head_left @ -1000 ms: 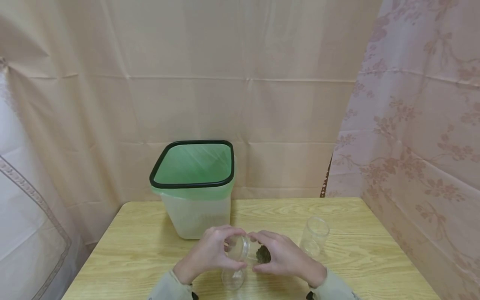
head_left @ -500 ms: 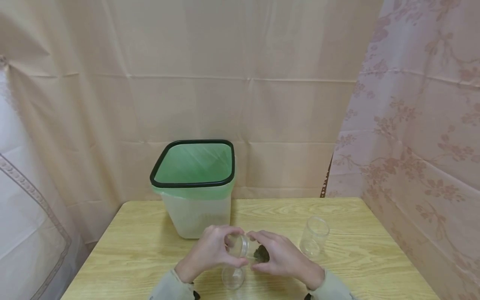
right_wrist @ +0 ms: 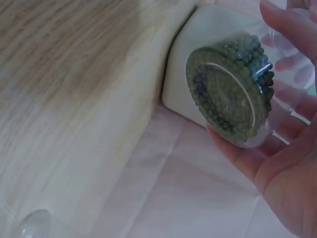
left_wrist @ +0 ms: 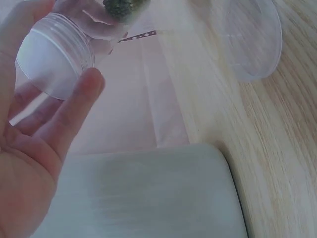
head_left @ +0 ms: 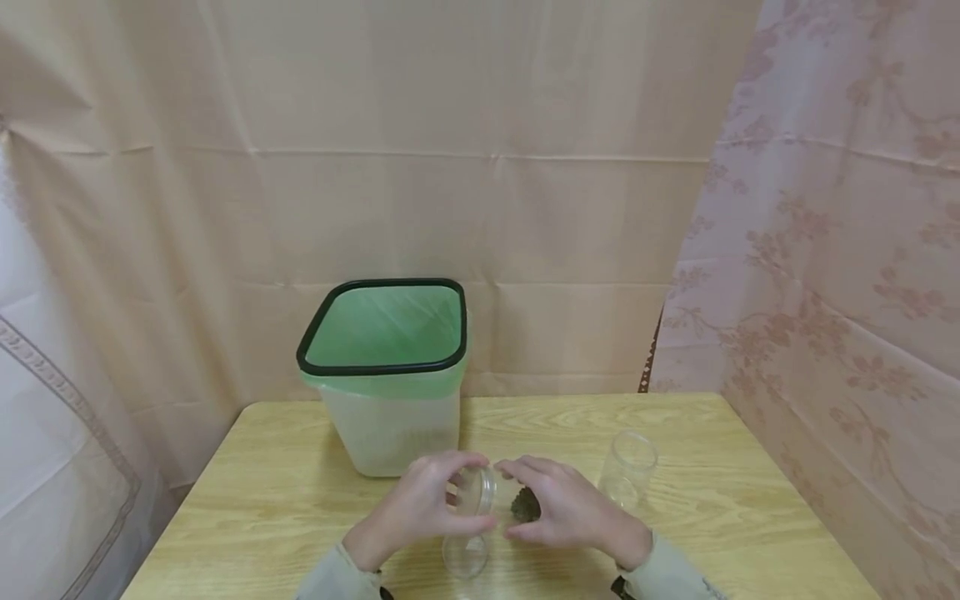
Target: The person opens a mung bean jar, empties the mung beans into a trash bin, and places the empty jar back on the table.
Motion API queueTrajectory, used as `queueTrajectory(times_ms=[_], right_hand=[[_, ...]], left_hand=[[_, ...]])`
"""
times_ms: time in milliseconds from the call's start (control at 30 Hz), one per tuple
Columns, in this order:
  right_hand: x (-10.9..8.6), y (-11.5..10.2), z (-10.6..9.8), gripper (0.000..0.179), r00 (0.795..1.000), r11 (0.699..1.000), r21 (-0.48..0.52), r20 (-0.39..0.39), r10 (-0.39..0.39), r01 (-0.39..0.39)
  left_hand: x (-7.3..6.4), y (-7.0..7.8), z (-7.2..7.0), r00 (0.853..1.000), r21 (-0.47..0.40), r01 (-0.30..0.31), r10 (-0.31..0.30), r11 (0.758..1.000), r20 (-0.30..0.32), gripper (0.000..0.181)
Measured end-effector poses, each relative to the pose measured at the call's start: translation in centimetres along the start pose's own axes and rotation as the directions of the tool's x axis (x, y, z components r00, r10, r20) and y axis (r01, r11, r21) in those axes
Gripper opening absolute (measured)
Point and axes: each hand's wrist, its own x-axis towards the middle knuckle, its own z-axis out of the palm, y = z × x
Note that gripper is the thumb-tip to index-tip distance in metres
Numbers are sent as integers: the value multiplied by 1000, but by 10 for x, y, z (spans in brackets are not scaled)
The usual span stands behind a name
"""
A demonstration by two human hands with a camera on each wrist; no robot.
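A clear jar is tilted on its side between both hands, over the near part of the table. Small green beans, which look like mung beans (right_wrist: 228, 94), fill its base at the right. My right hand (head_left: 577, 508) grips that base end, thumb and fingers on opposite sides. At the other end, the thumb and fingers of my left hand (head_left: 420, 504) curl round a ridged clear rim (left_wrist: 54, 57). Just below the left hand, a round clear container (head_left: 465, 557) is on the table. Part of it is hidden by the hand.
A green and white bin (head_left: 390, 425) with a black rim stands at the back left of the wooden table (head_left: 720, 500). An open clear jar (head_left: 630, 471) is upright to the right of the hands. Curtains hang behind and at both sides.
Both hands stay almost in place on the jar. The beans' outline at its right end shifts slightly as the jar turns a little. Bin and other containers keep their places.
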Motion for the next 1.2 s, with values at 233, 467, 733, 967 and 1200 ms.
queueTrajectory(times_ms=[233, 467, 733, 967, 1200], right_hand=[[2, 1, -5, 72, 999, 998, 38, 30, -41, 40], [3, 4, -5, 72, 997, 995, 83, 58, -52, 47], [3, 4, -7, 73, 995, 992, 124, 95, -35, 23], [2, 4, -10, 72, 989, 980, 198, 148, -26, -4], [0, 7, -10, 72, 988, 972, 234, 145, -57, 22]], left_hand=[[-2, 0, -3, 999, -34, -29, 30, 999, 26, 59], [-2, -1, -3, 999, -41, -37, 38, 998, 28, 60], [-1, -2, -3, 999, -51, -31, 33, 998, 29, 60], [-2, -2, -5, 996, -82, -6, 13, 997, 85, 64], [-3, -3, -7, 988, -90, -73, 85, 993, 127, 67]])
